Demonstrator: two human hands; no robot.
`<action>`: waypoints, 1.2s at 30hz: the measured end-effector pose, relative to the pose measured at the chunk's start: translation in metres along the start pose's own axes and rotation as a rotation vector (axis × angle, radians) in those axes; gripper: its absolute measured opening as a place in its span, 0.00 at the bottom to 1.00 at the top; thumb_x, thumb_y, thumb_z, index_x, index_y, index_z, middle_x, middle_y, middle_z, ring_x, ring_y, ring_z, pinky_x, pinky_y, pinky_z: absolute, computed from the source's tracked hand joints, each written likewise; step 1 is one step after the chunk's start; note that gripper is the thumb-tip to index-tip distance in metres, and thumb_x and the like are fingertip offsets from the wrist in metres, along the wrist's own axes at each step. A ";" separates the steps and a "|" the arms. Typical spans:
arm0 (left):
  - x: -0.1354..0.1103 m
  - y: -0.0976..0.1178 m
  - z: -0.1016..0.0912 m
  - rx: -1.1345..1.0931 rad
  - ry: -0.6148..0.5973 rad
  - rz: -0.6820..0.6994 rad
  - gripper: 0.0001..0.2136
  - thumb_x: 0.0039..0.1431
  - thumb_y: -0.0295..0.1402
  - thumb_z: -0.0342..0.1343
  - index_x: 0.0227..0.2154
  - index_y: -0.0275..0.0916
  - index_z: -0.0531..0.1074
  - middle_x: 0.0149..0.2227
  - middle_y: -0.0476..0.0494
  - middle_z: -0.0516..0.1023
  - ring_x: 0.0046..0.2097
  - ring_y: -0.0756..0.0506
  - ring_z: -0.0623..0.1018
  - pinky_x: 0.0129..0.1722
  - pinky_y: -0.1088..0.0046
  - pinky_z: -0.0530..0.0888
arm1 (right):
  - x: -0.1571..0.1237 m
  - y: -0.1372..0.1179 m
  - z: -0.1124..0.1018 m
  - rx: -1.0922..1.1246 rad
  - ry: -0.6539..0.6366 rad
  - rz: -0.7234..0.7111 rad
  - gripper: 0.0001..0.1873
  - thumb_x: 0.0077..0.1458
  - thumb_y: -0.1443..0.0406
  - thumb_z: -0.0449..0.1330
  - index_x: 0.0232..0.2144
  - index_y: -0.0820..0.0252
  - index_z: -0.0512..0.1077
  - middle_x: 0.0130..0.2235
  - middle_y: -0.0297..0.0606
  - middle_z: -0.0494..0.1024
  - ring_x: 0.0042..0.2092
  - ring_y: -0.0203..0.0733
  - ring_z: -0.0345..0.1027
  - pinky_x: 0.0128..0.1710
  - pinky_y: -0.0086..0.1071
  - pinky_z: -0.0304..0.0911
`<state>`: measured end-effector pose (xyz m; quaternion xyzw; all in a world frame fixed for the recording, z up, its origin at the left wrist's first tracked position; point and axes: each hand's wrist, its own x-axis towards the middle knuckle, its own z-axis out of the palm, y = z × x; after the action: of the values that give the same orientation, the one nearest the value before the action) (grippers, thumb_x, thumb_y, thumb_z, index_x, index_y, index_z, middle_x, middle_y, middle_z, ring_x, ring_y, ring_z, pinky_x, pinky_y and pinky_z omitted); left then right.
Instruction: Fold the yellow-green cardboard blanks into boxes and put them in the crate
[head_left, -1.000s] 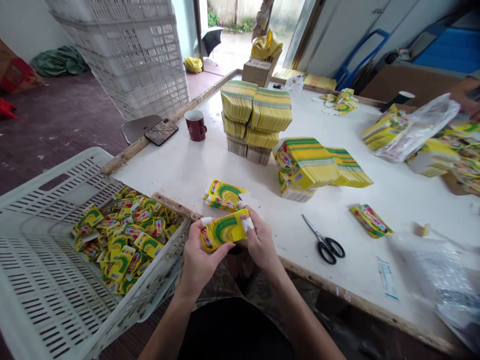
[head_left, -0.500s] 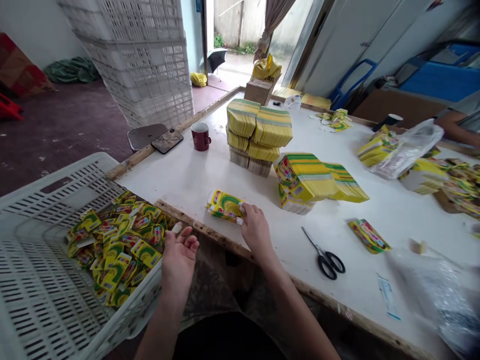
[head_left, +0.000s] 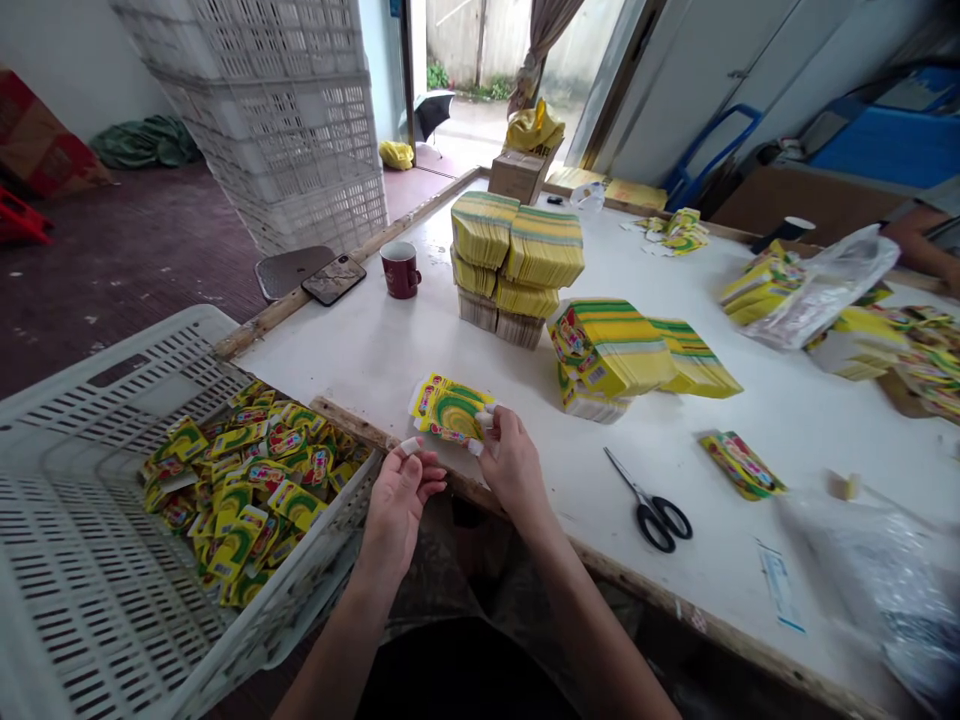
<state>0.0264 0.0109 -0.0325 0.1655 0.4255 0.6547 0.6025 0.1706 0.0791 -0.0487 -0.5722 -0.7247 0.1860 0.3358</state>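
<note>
My right hand [head_left: 515, 465], with white wraps on its fingertips, grips the right end of a flat yellow-and-green printed carton [head_left: 454, 412] at the front of the white table. Other cartons seem to lie under it, though how many I cannot tell. My left hand [head_left: 405, 497] is over the wooden table edge, just left of and below the cartons. Its fingers are loosely curled and apart, with nothing visible in them, and one finger has a white wrap. A white plastic crate [head_left: 71, 400] at my left holds a heap of similar small cartons [head_left: 247, 500].
Black-handled scissors [head_left: 651, 505] and a loose carton [head_left: 742, 465] lie to the right. Bundled carton stacks [head_left: 517, 265] stand mid-table, with more [head_left: 615, 350] beside them. A maroon mug [head_left: 400, 272] and a phone [head_left: 334, 279] are at left. A person's arm [head_left: 926, 245] shows far right.
My left hand has moved right, from beside the crate's heap to near the cartons. My right hand keeps its grip, and the carton's face is tilted up more toward me.
</note>
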 end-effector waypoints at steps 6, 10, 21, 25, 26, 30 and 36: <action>-0.001 -0.004 0.002 0.041 0.002 -0.047 0.20 0.50 0.40 0.64 0.43 0.37 0.69 0.36 0.47 0.76 0.33 0.53 0.76 0.34 0.77 0.74 | 0.001 -0.004 -0.004 -0.080 -0.100 -0.047 0.23 0.47 0.76 0.55 0.47 0.60 0.64 0.43 0.47 0.72 0.46 0.53 0.65 0.46 0.47 0.64; -0.003 -0.005 0.002 0.051 0.003 -0.048 0.19 0.51 0.40 0.63 0.43 0.37 0.69 0.35 0.47 0.76 0.33 0.52 0.76 0.34 0.77 0.74 | 0.002 -0.005 -0.005 -0.082 -0.097 -0.042 0.23 0.46 0.77 0.54 0.46 0.59 0.64 0.42 0.45 0.71 0.46 0.52 0.64 0.46 0.46 0.64; -0.003 -0.003 0.013 -0.021 -0.039 0.182 0.21 0.50 0.50 0.60 0.43 0.42 0.72 0.43 0.43 0.78 0.46 0.41 0.77 0.44 0.66 0.75 | -0.030 -0.039 -0.016 0.444 -0.251 -0.028 0.29 0.44 0.73 0.61 0.49 0.55 0.60 0.37 0.34 0.68 0.34 0.39 0.64 0.33 0.32 0.65; -0.007 0.006 0.024 -0.091 0.016 0.254 0.23 0.52 0.54 0.55 0.44 0.43 0.72 0.42 0.44 0.77 0.46 0.41 0.76 0.44 0.65 0.74 | -0.039 -0.052 -0.017 0.764 -0.395 0.026 0.29 0.45 0.73 0.62 0.49 0.54 0.59 0.34 0.30 0.67 0.30 0.34 0.63 0.29 0.28 0.63; -0.008 0.009 0.026 -0.128 0.020 0.259 0.22 0.52 0.53 0.54 0.42 0.42 0.72 0.40 0.45 0.77 0.44 0.42 0.77 0.43 0.66 0.74 | -0.040 -0.055 -0.018 0.827 -0.419 0.041 0.29 0.47 0.71 0.63 0.50 0.54 0.58 0.34 0.30 0.66 0.30 0.34 0.63 0.29 0.28 0.62; -0.008 0.018 0.030 -0.251 0.020 0.276 0.19 0.51 0.53 0.56 0.30 0.41 0.70 0.28 0.51 0.68 0.32 0.50 0.72 0.36 0.73 0.74 | -0.046 -0.064 -0.022 0.936 -0.502 0.054 0.29 0.46 0.62 0.67 0.49 0.55 0.61 0.32 0.29 0.66 0.32 0.36 0.62 0.32 0.29 0.61; -0.006 0.012 0.024 -0.052 0.068 0.278 0.28 0.40 0.63 0.57 0.29 0.41 0.70 0.27 0.50 0.69 0.31 0.49 0.73 0.35 0.72 0.75 | -0.051 -0.063 -0.012 1.017 -0.483 0.176 0.27 0.43 0.62 0.70 0.45 0.56 0.66 0.32 0.29 0.67 0.33 0.36 0.61 0.33 0.28 0.58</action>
<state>0.0373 0.0153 -0.0079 0.1849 0.4013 0.7479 0.4954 0.1409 0.0112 -0.0130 -0.3381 -0.5497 0.6643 0.3771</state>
